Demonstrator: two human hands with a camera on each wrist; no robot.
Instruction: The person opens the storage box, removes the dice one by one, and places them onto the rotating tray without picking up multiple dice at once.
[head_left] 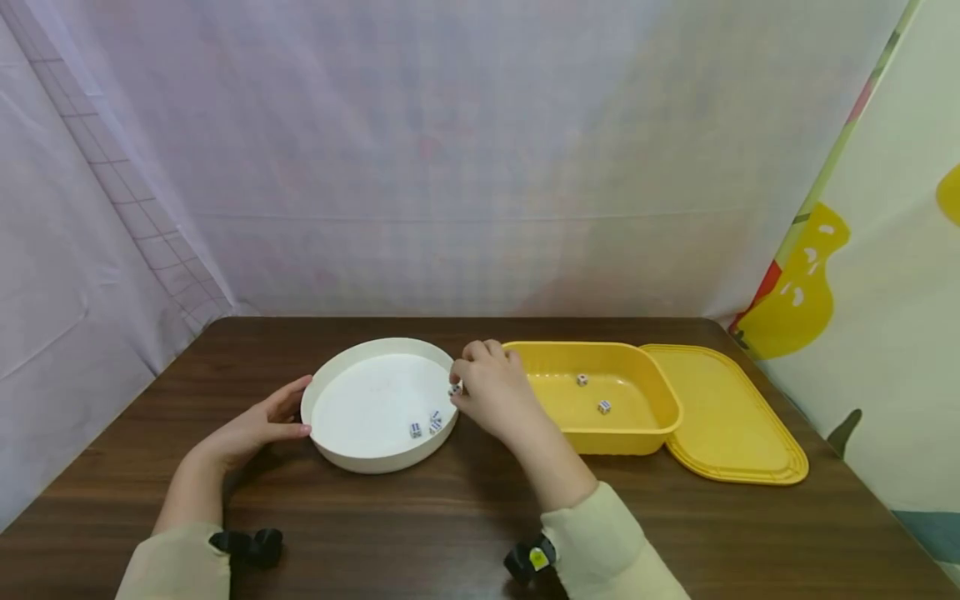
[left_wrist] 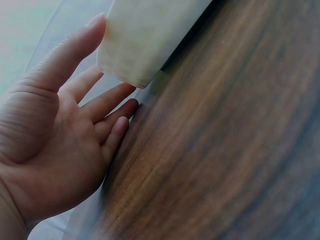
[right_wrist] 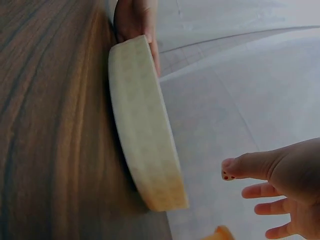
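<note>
From the head view, we see the right grip [head_left: 498,392] pinching one die [head_left: 454,390] between thumb and fingertips, at the near side of the white tray's [head_left: 375,463] rim. Left of that grip, inside the tray, more dice [head_left: 416,430] lie close together. Right of it stands the yellow box [head_left: 615,442], with two dice [head_left: 604,407] on its floor; farther right we find the yellow lid [head_left: 738,417] on the tabletop [head_left: 390,533]. Our left grip [head_left: 255,429] touches the tray's outer left edge, thumb and fingers apart.

From the left wrist, we see that grip unclenched: the thumb reaches the tray's rim, and the fingers stretch loosely towards its lower side.

From the right wrist, we see the pinched die at the thumb's tip, three fingers spread below; the tray's side stands beyond this grip, with the left grip at its far end.
</note>
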